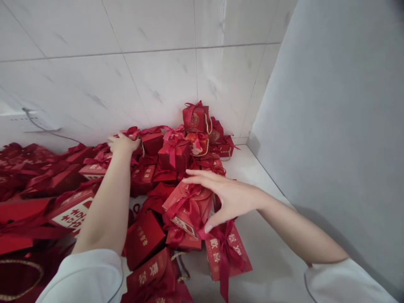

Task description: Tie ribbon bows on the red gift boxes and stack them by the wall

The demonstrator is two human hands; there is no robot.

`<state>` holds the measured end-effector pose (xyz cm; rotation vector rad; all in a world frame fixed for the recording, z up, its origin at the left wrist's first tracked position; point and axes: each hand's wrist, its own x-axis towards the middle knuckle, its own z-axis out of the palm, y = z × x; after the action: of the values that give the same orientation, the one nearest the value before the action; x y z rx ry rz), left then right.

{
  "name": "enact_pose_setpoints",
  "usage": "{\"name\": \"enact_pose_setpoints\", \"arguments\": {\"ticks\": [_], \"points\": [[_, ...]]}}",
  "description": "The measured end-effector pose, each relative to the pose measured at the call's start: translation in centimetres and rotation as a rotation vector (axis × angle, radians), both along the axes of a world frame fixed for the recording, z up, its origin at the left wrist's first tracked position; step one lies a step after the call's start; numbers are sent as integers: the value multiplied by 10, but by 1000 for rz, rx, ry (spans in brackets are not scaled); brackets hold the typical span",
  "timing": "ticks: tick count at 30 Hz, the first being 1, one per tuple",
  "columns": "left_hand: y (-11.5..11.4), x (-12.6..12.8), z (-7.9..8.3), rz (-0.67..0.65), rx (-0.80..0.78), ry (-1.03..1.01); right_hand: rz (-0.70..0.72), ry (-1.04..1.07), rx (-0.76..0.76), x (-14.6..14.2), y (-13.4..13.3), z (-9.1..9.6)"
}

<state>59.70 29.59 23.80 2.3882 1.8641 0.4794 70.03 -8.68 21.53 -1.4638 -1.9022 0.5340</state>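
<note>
My left hand (pixel 123 144) reaches to the back of a heap of red gift boxes, over a small red gift box (pixel 131 132) by the wall. Its thumb and outer finger are spread; the other fingertips are hard to make out. My right hand (pixel 232 195) is open, its long fingers stretched along the top edge of a tilted red gift box (pixel 186 206) with a ribbon bow. The thumb is apart, near the box's lower right corner and the ribbon. Just below lies another beribboned gift box (pixel 229 252) with pale lettering.
More red boxes spread along the left side, one with a white lettered panel (pixel 74 212). A small box with a rope handle (pixel 194 120) tops the stack at the back. A tiled wall (pixel 158 80) and a grey panel (pixel 341 105) bound the white surface (pixel 268 248).
</note>
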Motion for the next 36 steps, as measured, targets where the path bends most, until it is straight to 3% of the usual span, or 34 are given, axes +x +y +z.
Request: {"name": "enact_pose_setpoints", "arguments": {"ticks": [3, 5, 9, 12, 16, 19, 23, 27, 29, 32, 34, 36], "points": [[-35, -5, 20, -173, 117, 79, 143, -13, -92, 6, 9, -1], [-65, -14, 33, -333, 92, 152, 217, 34, -74, 16, 21, -7], [-121, -42, 46, -741, -99, 226, 328, 142, -21, 25, 42, -24], [-144, -62, 41, -877, -281, 288, 350, 180, 22, 22, 44, -32], [-145, -82, 19, -892, -288, 294, 158, 269, 117, 34, 27, -25], [-139, -92, -6, -869, -288, 330, -110, 351, 204, 62, 18, -26], [-150, -96, -35, -715, -336, 410, -475, 152, 265, 92, 29, -56], [-175, -93, -54, -595, -315, 428, -697, -26, 217, 88, 38, -83], [-181, -93, -62, -551, -296, 405, -754, -96, 282, 74, 33, -79], [-182, -95, -73, -531, -288, 354, -750, -147, 419, 45, 16, -60], [-180, -98, -75, -563, -271, 325, -656, -134, 397, 21, 4, -46], [-181, -102, -70, -573, -224, 316, -434, -150, 221, -3, -6, -39]]}}
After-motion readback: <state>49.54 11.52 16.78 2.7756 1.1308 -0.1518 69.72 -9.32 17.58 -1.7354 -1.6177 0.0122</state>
